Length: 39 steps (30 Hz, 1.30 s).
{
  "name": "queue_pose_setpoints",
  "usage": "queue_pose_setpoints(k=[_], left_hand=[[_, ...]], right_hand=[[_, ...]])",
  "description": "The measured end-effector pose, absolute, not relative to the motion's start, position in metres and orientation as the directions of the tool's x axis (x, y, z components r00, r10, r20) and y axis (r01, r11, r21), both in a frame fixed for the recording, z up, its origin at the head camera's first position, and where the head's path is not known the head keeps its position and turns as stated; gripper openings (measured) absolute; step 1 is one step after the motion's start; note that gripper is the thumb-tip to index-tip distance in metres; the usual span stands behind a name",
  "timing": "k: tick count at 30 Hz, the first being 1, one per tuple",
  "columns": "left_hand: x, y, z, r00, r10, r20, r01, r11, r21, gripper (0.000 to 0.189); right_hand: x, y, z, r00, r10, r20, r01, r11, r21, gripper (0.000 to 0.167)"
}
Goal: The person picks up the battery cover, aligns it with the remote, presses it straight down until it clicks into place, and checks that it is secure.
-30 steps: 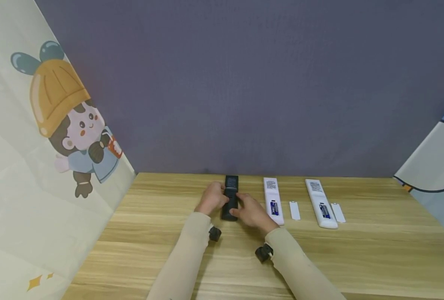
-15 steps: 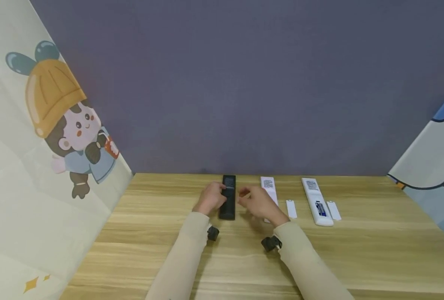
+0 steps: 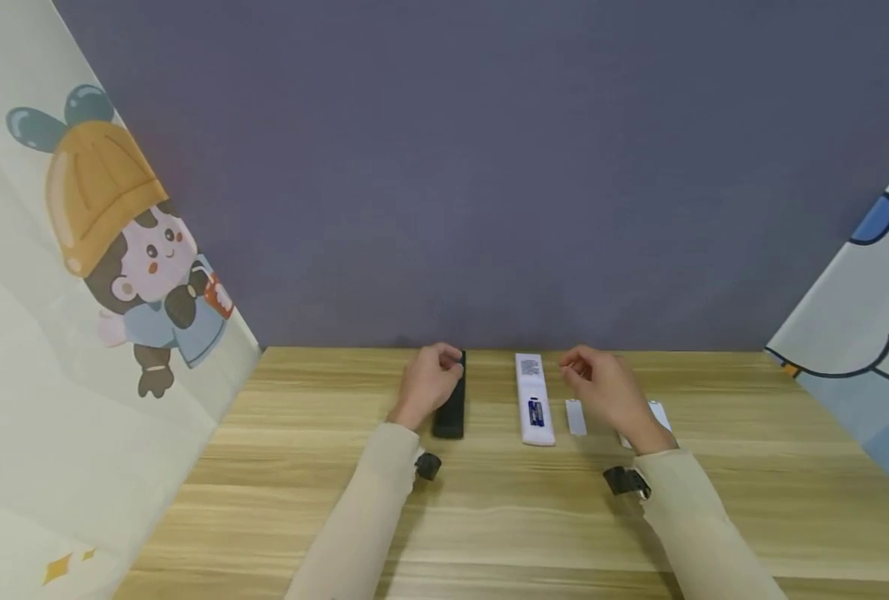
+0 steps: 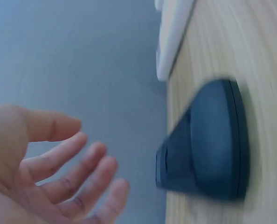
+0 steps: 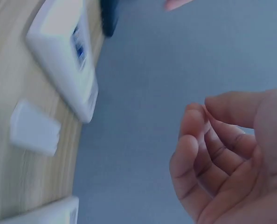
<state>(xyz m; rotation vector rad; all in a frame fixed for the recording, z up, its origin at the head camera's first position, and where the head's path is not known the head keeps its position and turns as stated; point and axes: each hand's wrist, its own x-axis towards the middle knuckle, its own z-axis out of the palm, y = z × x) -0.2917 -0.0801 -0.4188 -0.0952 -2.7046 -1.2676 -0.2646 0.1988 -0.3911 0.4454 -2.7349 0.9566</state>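
My left hand is raised over the left edge of a black remote control, overlapping its upper part in the head view. In the left wrist view its fingers are loosely bent, apart from the remote. My right hand hovers farther right, fingers bent and nothing in them. It hides most of a white remote. Between the hands lies another white remote, its battery compartment uncovered and batteries inside. A small white battery cover lies to its right.
A second white cover shows beyond my right hand. All these lie toward the back of the wooden table, before a grey-blue upright panel. Printed cloths hang at left and right.
My right hand has left the black remote and moved right, past the middle white remote. My left hand has lifted off the black remote, which stays on the table. The head view has shifted slightly.
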Motion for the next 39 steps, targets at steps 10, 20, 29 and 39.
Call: queue_pose_setpoints(k=[10, 20, 29, 39], left_hand=[[-0.286, -0.059, -0.416, -0.978, 0.0, 0.21, 0.18, 0.513, 0.839, 0.012], [-0.289, -0.033, -0.416, -0.984, -0.002, 0.181, 0.152, 0.531, 0.833, 0.013], [-0.296, -0.008, -0.422, -0.996, -0.026, 0.085, 0.056, 0.554, 0.831, 0.019], [-0.294, 0.016, -0.434, -0.999, -0.029, -0.023, -0.036, 0.571, 0.82, 0.025]], right_hand=[[-0.276, 0.211, -0.397, -0.921, -0.208, 0.328, -0.354, 0.796, -0.49, 0.014], [-0.277, 0.215, -0.403, -0.928, -0.221, 0.301, -0.346, 0.813, -0.468, 0.014], [-0.277, 0.219, -0.405, -0.929, -0.243, 0.278, -0.35, 0.822, -0.449, 0.012], [-0.276, 0.218, -0.414, -0.943, -0.266, 0.2, -0.328, 0.842, -0.428, 0.014]])
